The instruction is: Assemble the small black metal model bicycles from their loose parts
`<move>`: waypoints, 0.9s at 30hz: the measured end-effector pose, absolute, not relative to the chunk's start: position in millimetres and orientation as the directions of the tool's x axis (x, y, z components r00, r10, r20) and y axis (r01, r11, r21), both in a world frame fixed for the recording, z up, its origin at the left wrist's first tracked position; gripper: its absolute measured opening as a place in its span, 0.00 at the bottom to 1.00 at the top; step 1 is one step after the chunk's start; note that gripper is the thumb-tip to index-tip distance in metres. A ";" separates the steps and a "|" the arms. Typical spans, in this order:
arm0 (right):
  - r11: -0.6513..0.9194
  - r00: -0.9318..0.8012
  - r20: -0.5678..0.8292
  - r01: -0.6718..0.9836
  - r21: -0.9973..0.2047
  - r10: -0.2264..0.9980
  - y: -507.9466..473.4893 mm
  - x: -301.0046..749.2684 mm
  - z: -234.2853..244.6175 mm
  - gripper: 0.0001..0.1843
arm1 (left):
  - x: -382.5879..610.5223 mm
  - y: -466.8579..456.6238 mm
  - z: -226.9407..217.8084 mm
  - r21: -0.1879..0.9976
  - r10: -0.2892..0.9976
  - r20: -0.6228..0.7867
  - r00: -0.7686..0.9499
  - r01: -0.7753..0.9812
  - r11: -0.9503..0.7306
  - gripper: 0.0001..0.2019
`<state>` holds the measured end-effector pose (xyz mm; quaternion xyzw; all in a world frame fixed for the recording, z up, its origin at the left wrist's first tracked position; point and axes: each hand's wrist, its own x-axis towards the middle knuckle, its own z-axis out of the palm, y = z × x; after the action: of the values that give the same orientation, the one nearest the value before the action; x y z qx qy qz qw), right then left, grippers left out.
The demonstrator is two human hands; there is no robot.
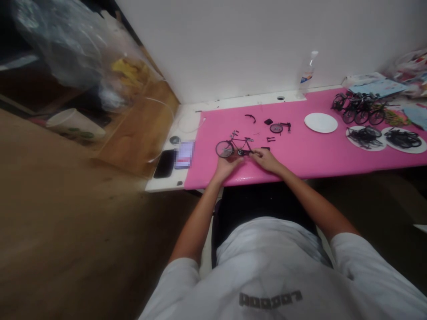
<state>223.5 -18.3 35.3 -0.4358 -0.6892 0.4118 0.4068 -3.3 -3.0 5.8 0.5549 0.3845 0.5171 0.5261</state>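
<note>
A small black model bicycle (237,143) stands over the pink tabletop, its front wheel to the left and no rear wheel visible on it. My left hand (227,168) is closed at the lower part of the frame, below the front wheel. At the rear end of the frame, my right hand (265,159) pinches with thumb and fingers. Behind and to the right lie a loose wheel with a fork-like part (279,128), a curved black strip (251,118), a dark square piece (268,121) and a small black bracket (270,139).
A white plate (320,123) lies to the right, beside two plates of black parts (366,138). Several finished-looking model bicycles (358,108) stand behind them. A clear bottle (307,73) stands by the wall. A dark phone (164,163) lies at the left edge.
</note>
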 end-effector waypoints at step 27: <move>0.265 -0.250 0.192 0.304 -0.915 0.949 -15.1 224.3 32.9 0.20 | -6.3 -3.5 4.1 0.980 0.974 0.138 0.178 -0.166 -0.108 0.26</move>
<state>224.3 -15.1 32.9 -0.4581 -0.6837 0.3970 0.4062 -6.3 -3.5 4.1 0.5346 0.3779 0.5179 0.5506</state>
